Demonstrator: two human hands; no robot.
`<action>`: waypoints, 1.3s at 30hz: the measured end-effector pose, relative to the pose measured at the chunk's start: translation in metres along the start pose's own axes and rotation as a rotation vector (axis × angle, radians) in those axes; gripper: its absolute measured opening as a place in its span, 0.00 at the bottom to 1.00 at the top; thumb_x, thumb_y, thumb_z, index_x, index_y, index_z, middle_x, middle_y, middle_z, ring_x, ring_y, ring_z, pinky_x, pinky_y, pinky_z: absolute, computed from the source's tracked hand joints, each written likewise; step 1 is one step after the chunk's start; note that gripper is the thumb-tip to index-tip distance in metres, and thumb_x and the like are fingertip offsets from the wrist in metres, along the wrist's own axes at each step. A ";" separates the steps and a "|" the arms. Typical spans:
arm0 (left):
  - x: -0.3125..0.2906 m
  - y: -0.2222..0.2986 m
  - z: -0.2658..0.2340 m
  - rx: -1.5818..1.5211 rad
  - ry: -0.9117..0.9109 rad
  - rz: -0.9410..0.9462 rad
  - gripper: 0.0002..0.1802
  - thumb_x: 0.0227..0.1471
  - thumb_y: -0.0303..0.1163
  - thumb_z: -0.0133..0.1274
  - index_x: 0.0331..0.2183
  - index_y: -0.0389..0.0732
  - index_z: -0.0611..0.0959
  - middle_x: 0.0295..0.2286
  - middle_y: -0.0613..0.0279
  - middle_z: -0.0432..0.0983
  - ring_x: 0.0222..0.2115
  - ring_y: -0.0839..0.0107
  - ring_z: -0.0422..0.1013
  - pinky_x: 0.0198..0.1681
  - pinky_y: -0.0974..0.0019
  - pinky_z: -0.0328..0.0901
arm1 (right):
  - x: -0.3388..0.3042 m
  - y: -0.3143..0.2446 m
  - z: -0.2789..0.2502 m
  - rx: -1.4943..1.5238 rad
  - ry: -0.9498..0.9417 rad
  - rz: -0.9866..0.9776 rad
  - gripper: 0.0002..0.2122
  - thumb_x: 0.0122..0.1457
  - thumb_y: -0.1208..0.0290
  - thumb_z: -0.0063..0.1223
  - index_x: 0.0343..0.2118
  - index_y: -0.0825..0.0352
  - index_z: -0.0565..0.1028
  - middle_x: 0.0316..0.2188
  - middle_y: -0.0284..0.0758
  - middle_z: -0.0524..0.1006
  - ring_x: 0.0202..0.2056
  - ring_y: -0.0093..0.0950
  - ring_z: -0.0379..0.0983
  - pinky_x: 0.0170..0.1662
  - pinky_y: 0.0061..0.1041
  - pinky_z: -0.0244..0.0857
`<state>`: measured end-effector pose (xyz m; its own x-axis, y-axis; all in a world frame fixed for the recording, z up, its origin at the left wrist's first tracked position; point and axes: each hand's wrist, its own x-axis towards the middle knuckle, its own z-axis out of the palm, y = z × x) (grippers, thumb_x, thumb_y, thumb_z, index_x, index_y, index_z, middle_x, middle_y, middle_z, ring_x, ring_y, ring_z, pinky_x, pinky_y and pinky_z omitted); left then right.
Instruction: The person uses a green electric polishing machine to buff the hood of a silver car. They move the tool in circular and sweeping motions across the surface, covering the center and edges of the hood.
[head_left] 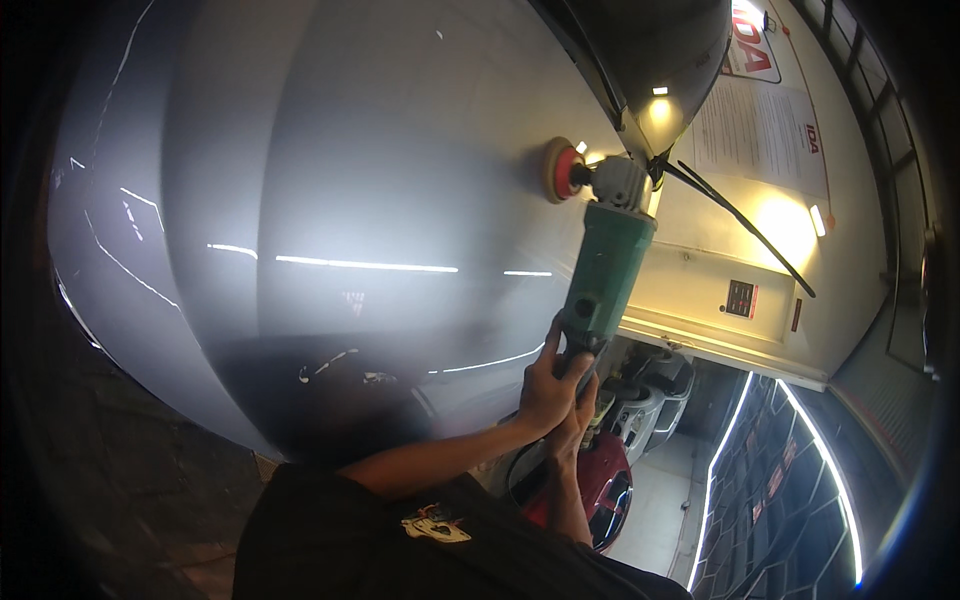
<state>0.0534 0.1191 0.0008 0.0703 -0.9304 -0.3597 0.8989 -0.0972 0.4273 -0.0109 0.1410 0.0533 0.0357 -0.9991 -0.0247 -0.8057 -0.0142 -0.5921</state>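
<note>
Both my hands are wrapped round the rear handle of a green power polisher (607, 260) with a grey metal head. My left hand (545, 393) is on its near left side, the forearm crossing from the left. Just below and to the right, my right hand (574, 428) closes on the handle's end. At the polisher's far end, a yellowish round pad (553, 170) on a red backing plate is held edge-on against a glossy grey car panel (400, 190). Whether the pad is spinning cannot be told.
A glossy dark car part (675, 70) stands beyond the polisher's head, with a thin black strip (745, 225) extending from it. A pale wall (760, 190) with posted sheets rises at right. A red vehicle (605, 485) and bright light strips (822, 455) are at lower right.
</note>
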 end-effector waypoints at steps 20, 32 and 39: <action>-0.001 -0.068 0.014 0.330 -0.171 -0.260 0.42 0.61 0.56 0.57 0.69 0.49 0.64 0.53 0.43 0.79 0.55 0.42 0.73 0.58 0.50 0.67 | -0.037 0.029 -0.008 0.154 0.189 0.310 0.22 0.73 0.63 0.42 0.63 0.72 0.63 0.49 0.41 0.75 0.46 0.29 0.75 0.50 0.30 0.70; -0.017 -0.023 -0.015 0.192 -0.131 -0.239 0.46 0.60 0.56 0.59 0.71 0.50 0.61 0.41 0.41 0.84 0.45 0.45 0.80 0.50 0.53 0.71 | -0.044 0.018 0.016 0.155 0.167 0.150 0.20 0.72 0.66 0.44 0.60 0.72 0.65 0.48 0.39 0.76 0.47 0.29 0.75 0.52 0.28 0.69; -0.019 0.002 -0.022 0.093 -0.081 -0.106 0.47 0.61 0.53 0.59 0.71 0.45 0.59 0.33 0.43 0.85 0.38 0.50 0.83 0.45 0.58 0.72 | -0.033 0.010 0.015 0.124 0.063 0.071 0.21 0.72 0.65 0.44 0.62 0.72 0.65 0.49 0.40 0.76 0.48 0.29 0.74 0.53 0.28 0.68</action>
<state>0.0628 0.1441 -0.0097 -0.0617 -0.9383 -0.3402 0.8554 -0.2253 0.4665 -0.0111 0.1742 0.0362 -0.0590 -0.9980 -0.0222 -0.7254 0.0582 -0.6859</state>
